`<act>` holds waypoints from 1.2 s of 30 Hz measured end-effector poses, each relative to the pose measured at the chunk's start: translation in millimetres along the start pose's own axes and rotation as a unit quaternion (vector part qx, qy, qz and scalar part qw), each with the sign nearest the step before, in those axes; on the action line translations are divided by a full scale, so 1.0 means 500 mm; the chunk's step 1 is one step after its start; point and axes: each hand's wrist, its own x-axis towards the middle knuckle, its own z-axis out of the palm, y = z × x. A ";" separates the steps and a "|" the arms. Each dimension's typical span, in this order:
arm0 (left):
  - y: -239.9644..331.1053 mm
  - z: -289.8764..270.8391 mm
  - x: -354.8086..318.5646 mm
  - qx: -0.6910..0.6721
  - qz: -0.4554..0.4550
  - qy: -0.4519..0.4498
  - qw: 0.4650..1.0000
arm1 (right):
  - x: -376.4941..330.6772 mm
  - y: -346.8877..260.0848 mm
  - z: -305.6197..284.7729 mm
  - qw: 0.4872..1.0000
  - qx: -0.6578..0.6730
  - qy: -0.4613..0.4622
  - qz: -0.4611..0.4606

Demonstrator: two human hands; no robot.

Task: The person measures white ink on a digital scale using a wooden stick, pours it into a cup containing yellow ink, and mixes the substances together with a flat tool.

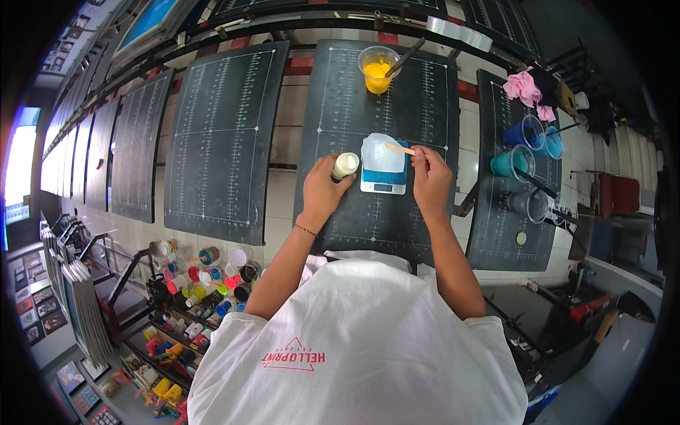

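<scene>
My left hand [324, 190] is wrapped round a small open jar [346, 165] with pale, creamy contents, just left of a digital scale [384, 187]. In my right hand [431, 177] a thin wooden stick [401, 149] is pinched between thumb and fingers. Its far tip rests over a translucent white sheet or shallow container [379, 156] on the scale's blue platform; which of the two I cannot tell. Beyond the scale stands a clear plastic cup [379, 69] of bright yellow ink or paint, with a dark spatula [409, 55] leaning in it.
Dark gridded boards [219, 142] flank the middle one. On the right board stand cups of teal [510, 164], blue and grey paint, a pink cloth [522, 88] and a small round lid [521, 238]. Many coloured jars [212, 276] crowd the shelf at lower left.
</scene>
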 end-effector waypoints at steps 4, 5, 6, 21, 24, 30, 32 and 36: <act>-0.002 0.002 0.001 0.004 0.004 -0.001 1.000 | 0.001 0.014 -0.005 0.988 0.104 -0.002 0.117; -0.003 0.001 0.002 0.004 0.002 -0.003 1.000 | 0.003 0.009 -0.009 0.984 0.112 -0.008 0.135; -0.003 0.000 0.002 0.004 -0.001 -0.005 1.000 | 0.004 0.006 -0.012 0.981 0.121 -0.015 0.152; 0.008 -0.006 -0.002 0.005 0.011 -0.006 1.000 | 0.006 -0.063 -0.026 0.971 0.180 -0.054 0.148; 0.018 -0.008 -0.002 0.001 0.027 -0.008 1.000 | -0.001 -0.090 -0.018 0.977 0.142 -0.111 0.116; 0.039 -0.012 -0.002 -0.020 0.053 -0.017 0.998 | -0.002 -0.117 0.000 0.989 0.039 -0.141 -0.017; 0.042 -0.011 -0.003 -0.020 0.056 -0.016 0.998 | -0.003 -0.117 0.009 0.988 0.025 -0.142 -0.051; 0.047 -0.012 -0.004 -0.016 0.058 -0.018 0.998 | -0.006 -0.118 0.013 0.983 0.056 -0.176 0.013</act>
